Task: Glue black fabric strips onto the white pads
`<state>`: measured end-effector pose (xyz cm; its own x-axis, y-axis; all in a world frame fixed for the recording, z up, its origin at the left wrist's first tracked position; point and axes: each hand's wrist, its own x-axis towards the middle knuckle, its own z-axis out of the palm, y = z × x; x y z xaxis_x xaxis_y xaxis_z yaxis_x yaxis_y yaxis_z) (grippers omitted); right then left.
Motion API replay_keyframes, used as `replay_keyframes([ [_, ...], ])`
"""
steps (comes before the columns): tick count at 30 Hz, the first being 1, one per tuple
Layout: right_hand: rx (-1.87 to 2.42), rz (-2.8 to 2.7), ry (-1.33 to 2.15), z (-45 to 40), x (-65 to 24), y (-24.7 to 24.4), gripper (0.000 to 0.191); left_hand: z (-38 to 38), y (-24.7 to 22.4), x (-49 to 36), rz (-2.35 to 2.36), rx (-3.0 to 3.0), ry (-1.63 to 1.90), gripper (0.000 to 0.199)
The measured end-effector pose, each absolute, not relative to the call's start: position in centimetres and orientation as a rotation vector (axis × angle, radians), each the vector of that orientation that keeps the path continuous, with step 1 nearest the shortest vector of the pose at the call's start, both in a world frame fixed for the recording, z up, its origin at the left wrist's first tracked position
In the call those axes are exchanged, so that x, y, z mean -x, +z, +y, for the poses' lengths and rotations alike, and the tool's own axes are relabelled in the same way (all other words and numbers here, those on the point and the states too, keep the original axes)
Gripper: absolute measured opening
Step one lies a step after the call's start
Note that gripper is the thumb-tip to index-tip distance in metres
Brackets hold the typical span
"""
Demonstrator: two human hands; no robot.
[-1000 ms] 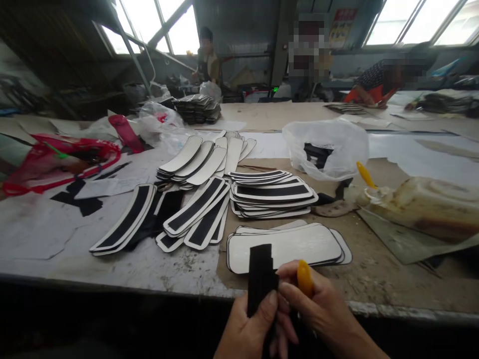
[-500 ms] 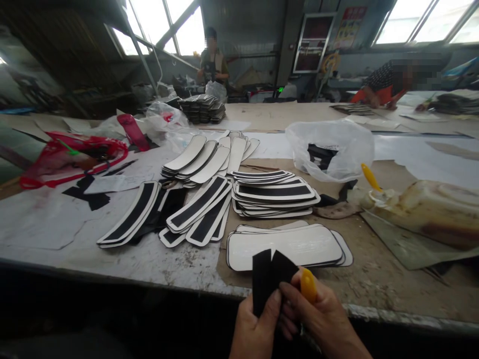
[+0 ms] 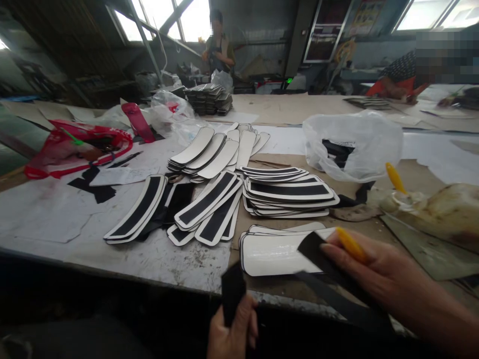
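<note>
My left hand (image 3: 234,326) is closed on a black strip (image 3: 232,291) below the table's front edge. Between thumb and fingers, my right hand (image 3: 377,269) grips another black strip (image 3: 344,279), whose tail hangs down to the right. A yellow handle (image 3: 352,245) is also tucked in that hand; its far end is hidden. Under the right hand's strip lies a stack of white curved pieces (image 3: 279,254) with dark edges. Behind it sits a pile of white pieces with black strips on them (image 3: 288,190). More such pieces (image 3: 205,204) lie fanned out to the left.
Plain white pieces (image 3: 194,147) are stacked farther back. A clear plastic bag (image 3: 359,129) holds black material. On the right, a stained container (image 3: 449,209) stands beside a yellow-handled tool (image 3: 395,178). A red bag (image 3: 48,154) lies left. Two people work across the table.
My hands have moved apart, each with a black strip. The right hand has gone right and up over the white stack, the yellow handle still in it. The view has shifted slightly.
</note>
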<state>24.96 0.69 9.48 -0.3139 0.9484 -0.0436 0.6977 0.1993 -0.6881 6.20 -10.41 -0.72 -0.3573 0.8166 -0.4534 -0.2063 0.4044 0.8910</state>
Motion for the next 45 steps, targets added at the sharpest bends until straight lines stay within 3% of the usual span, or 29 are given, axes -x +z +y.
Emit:
replay_keyframes([
  [4,1.361,-2.683,0.886,3.2,-20.9,10.1,0.022,-7.0,0.7,-3.1,1.654,-0.537,1.308,0.047],
  [11,1.361,-2.872,0.885,5.6,-16.6,7.7,0.014,-4.1,0.1,-1.9,1.585,-0.694,1.157,0.042],
  [16,1.299,-2.992,0.693,5.9,-16.0,6.7,0.012,-4.0,0.5,-1.3,1.59,-0.796,1.122,0.035],
  [28,1.116,-3.028,0.759,6.7,-17.0,7.0,0.017,-4.1,0.5,-1.3,1.389,-0.631,1.128,0.036],
  [45,1.193,-3.062,0.622,5.7,-18.9,7.7,0.016,-2.9,0.7,-2.1,1.688,-0.8,1.138,0.038],
])
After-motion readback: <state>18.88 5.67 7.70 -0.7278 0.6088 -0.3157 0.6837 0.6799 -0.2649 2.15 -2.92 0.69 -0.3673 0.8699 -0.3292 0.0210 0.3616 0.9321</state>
